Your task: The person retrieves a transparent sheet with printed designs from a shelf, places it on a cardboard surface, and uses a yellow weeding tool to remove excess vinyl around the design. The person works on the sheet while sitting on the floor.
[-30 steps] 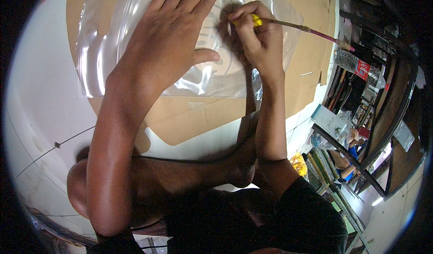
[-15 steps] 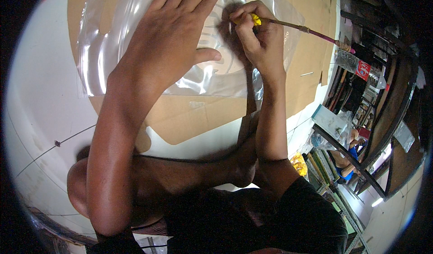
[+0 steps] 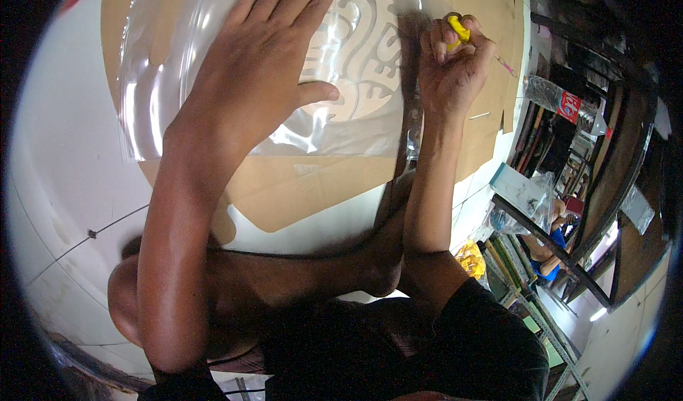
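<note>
My left hand (image 3: 274, 66) lies spread and palm-down on a clear plastic sheet (image 3: 356, 141), fingers pointing away from me and thumb out to the right. Beside its fingertips and thumb is a round pattern of curved letter shapes (image 3: 371, 49), pale brown against the shiny film. My right hand (image 3: 455, 70) is curled around a thin stick-like tool with a yellow wrapping (image 3: 459, 32) near the fingers. The tool's pinkish rear part (image 3: 506, 66) shows behind the hand; its working tip is hidden. This hand is over the right part of the sheet.
Brown cardboard (image 3: 284, 194) lies under the plastic on a white tiled floor (image 3: 71, 152). My bent leg (image 3: 306, 276) is close to the near edge. To the right are a yellow bag (image 3: 470, 259), a metal rack (image 3: 541, 323) and dark shelving (image 3: 605, 138). Another person (image 3: 551, 251) is partly visible there.
My right hand has moved right, away from the letter pattern, and turned with the tool, uncovering more letters. My left hand has stayed flat on the plastic, shifted very slightly.
</note>
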